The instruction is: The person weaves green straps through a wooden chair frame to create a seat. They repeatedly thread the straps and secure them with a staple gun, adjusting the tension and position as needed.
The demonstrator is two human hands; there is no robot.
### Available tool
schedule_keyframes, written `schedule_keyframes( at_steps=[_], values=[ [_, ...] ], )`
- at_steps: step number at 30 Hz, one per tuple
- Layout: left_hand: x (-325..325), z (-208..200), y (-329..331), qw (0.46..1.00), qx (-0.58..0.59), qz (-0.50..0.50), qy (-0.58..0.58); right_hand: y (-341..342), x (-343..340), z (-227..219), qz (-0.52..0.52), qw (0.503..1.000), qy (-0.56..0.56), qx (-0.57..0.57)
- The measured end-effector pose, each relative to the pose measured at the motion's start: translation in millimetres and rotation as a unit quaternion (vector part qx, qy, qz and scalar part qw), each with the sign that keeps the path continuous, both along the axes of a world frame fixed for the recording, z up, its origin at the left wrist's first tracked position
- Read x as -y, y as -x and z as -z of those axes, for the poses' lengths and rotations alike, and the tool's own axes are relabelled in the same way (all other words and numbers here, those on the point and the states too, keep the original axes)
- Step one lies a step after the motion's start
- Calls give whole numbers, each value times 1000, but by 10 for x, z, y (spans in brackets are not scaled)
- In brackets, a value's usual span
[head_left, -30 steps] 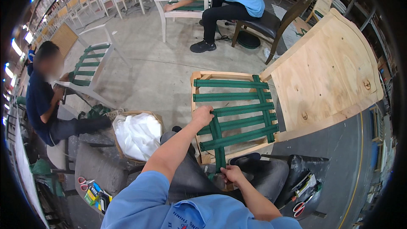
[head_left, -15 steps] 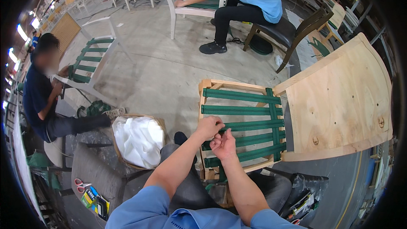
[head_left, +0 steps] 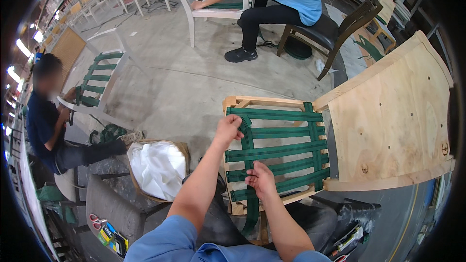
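A light wooden chair frame [head_left: 286, 101] lies before me, with several green webbing straps [head_left: 286, 153] stretched across its seat. A crossing strap [head_left: 311, 131] is woven through them near the backrest. My left hand [head_left: 229, 131] is closed on the upper end of a loose webbing strap [head_left: 248, 141] at the frame's left side. That strap passes over and under the crosswise bands, and its tail [head_left: 251, 216] hangs below the near rail. My right hand [head_left: 261, 180] is lower down, its curled fingers at the same strap; its exact grip is partly hidden.
The plywood backrest [head_left: 388, 121] stands at right. Left are a carton of white material [head_left: 158, 167] and a grey chair [head_left: 109, 201] holding scissors [head_left: 97, 221]. Two people work nearby on white chairs [head_left: 218, 12]. A dark seat [head_left: 352, 228] bearing tools lies at lower right.
My hands have moved apart: the left up toward the far band, the right slightly down. The loose strap's end now shows above the middle band, and its tail hangs at the near rail.
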State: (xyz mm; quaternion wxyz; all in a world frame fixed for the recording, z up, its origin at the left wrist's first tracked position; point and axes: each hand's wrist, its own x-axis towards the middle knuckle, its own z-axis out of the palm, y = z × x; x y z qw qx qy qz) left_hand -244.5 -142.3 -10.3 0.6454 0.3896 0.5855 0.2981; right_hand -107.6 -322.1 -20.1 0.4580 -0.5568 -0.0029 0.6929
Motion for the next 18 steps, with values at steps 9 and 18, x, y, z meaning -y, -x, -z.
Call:
schedule_keyframes(
  at_steps=[9,18],
  values=[
    [-356,162,-212,956,258,-115,81,7,306,140,-37,995,-45,80],
    [-300,186,-445,996,33,-25,-84,19,-1016,-90,24,988,-134,-76]
  ],
)
